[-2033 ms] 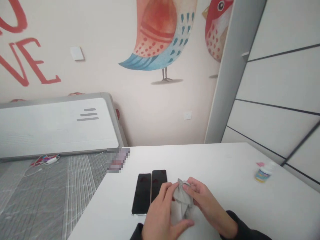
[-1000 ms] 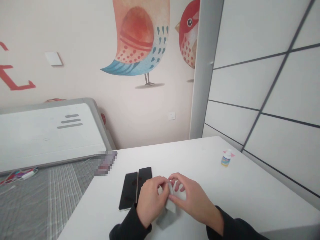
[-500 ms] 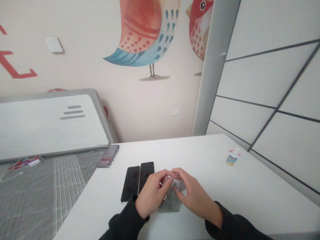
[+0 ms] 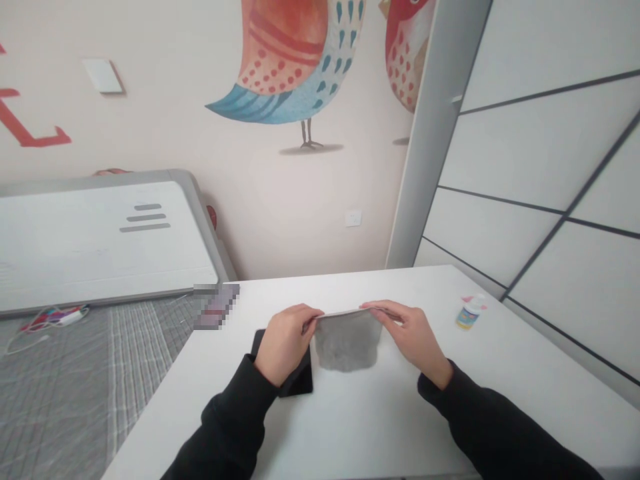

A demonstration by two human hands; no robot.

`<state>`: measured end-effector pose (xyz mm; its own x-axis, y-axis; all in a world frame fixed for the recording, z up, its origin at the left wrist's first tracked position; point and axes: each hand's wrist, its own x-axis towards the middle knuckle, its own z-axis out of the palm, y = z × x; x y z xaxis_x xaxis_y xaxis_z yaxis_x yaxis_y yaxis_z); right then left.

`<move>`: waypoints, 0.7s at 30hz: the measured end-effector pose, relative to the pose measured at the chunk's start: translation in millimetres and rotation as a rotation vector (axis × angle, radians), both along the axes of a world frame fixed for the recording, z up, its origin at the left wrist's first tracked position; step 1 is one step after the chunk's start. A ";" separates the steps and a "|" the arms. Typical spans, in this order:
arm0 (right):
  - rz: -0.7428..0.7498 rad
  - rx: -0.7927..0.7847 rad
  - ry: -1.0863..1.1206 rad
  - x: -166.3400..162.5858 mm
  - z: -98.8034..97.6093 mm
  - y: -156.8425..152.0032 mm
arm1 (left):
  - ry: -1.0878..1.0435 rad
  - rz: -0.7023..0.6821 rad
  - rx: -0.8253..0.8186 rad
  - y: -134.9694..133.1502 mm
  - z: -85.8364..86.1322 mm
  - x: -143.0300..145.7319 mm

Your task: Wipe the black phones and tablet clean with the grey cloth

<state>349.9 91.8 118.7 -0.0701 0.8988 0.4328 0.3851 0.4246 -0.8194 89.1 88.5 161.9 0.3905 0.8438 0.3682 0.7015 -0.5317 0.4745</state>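
A small grey cloth [image 4: 346, 340] hangs spread out between my two hands above the white table [image 4: 380, 427]. My left hand [image 4: 286, 341] pinches its upper left corner and my right hand [image 4: 407, 335] pinches its upper right corner. Two black phones [image 4: 299, 383] lie side by side on the table below my left hand, which hides most of them.
A small bottle with a blue and yellow label [image 4: 468, 313] stands at the table's right side near the panelled wall. A bed with a grey checked cover [image 4: 90, 380] lies to the left, with a white headboard [image 4: 100, 243] and a cable. A blurred patch [image 4: 216, 306] sits at the table's far left corner.
The cloth was bunched up between both hands over the table. My hands have moved apart and risen, stretching the cloth flat between them. The phones are now mostly covered by my left hand.
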 end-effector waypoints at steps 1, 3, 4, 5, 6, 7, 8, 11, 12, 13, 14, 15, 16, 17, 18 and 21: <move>-0.011 0.031 -0.005 3.5 3.0 3.7 | 0.009 -0.022 0.041 3.1 3.7 1.1; -0.015 0.081 -0.028 11.9 4.2 5.2 | 0.022 -0.074 0.099 2.8 5.4 3.1; -0.006 0.096 -0.047 16.5 1.3 2.6 | 0.033 -0.107 0.116 -0.7 2.4 3.7; 0.011 0.101 -0.071 21.0 -4.3 -2.0 | 0.051 -0.144 0.127 -6.3 -3.1 3.9; 0.034 0.098 -0.098 25.4 -12.2 -8.5 | 0.076 -0.184 0.135 -13.5 -10.5 3.9; 0.063 0.086 -0.127 29.6 -21.8 -16.3 | 0.128 -0.233 0.143 -21.6 -19.0 3.5; 0.097 0.069 -0.158 33.5 -32.0 -25.0 | 0.181 -0.277 0.141 -30.0 -27.5 2.8; 0.224 0.013 -0.270 43.3 -57.4 -48.5 | 0.312 -0.457 -0.004 -49.7 -44.8 -0.3; 0.268 0.002 -0.316 45.3 -62.2 -52.8 | 0.324 -0.503 -0.065 -52.6 -47.0 -1.3; 0.305 -0.008 -0.361 46.3 -65.1 -54.4 | 0.313 -0.509 -0.122 -53.3 -48.0 -2.1; 0.332 -0.020 -0.409 46.1 -66.5 -53.1 | 0.300 -0.479 -0.159 -51.7 -48.8 -2.5; 0.346 -0.036 -0.455 44.6 -67.1 -49.0 | 0.291 -0.420 -0.174 -48.3 -50.1 -2.4; 0.348 -0.053 -0.494 42.0 -67.5 -42.7 | 0.296 -0.348 -0.168 -43.5 -52.5 -1.7; 0.344 -0.070 -0.525 38.6 -68.4 -34.9 | 0.317 -0.281 -0.148 -37.8 -56.3 -0.5; 0.338 -0.086 -0.553 34.7 -70.2 -26.6 | 0.351 -0.239 -0.125 -31.7 -61.3 1.0; 0.335 -0.111 -0.616 25.1 -81.4 -5.7 | 0.481 -0.212 -0.120 -15.2 -77.9 5.5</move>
<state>375.0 86.0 37.3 -0.5527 0.8228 0.1323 0.6561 0.5274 -0.5397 94.6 73.2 84.0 0.6578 0.7531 0.0113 0.7377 -0.6473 0.1921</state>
